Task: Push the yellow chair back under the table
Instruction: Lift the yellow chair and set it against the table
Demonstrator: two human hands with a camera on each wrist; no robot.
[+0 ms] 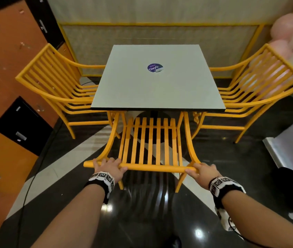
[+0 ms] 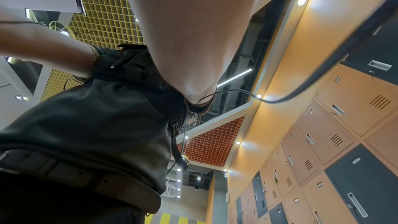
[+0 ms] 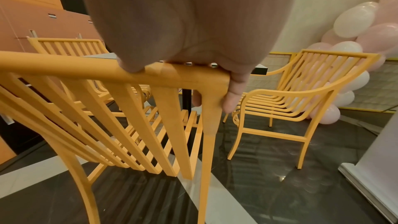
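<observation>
Two hands' fingers curled round yellow chair (image 1: pixel 149 140) rail | chairs: three | table (image 1: pixel 157 77): one

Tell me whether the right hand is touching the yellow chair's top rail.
Touching. The right wrist view shows the right hand wrapped over the end of the top rail of the yellow chair, fingers curling down behind its corner post.

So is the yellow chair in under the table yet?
Partly in: yellow chair has its front under the table edge; most of the seat is out.
</observation>
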